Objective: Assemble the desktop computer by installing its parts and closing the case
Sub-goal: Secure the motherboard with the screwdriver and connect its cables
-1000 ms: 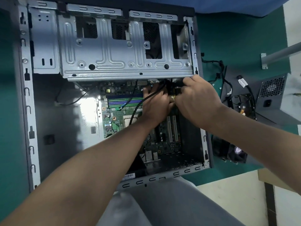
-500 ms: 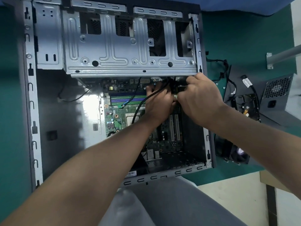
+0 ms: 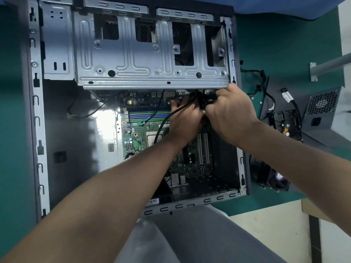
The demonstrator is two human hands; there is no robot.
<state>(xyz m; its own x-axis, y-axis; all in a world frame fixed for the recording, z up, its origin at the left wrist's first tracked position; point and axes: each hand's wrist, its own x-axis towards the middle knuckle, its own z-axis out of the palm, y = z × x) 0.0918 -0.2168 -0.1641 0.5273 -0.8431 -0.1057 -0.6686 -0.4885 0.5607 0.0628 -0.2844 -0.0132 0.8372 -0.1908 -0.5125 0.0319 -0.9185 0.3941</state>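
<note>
The open computer case (image 3: 37,130) lies on its side on a green mat, with a silver drive cage (image 3: 144,54) across its top. A green motherboard (image 3: 136,130) sits inside. Both hands meet just under the cage's right end. My left hand (image 3: 185,120) holds black cables (image 3: 165,120) that run down over the board. My right hand (image 3: 230,112) has curled fingers pinching a black connector (image 3: 202,102) at the board's upper right edge. The connector's tip is hidden between the hands.
To the right of the case lie a power supply (image 3: 321,114), a hard drive with cables (image 3: 286,122) and a black cooler fan (image 3: 273,177) on the green mat (image 3: 284,44). A grey metal bar (image 3: 330,67) stands at far right. My grey-clad knee (image 3: 199,234) is below.
The view has shifted slightly, so the case sits lower and further right in frame. Both hands stay together at the same spot under the drive cage, with small finger movements.
</note>
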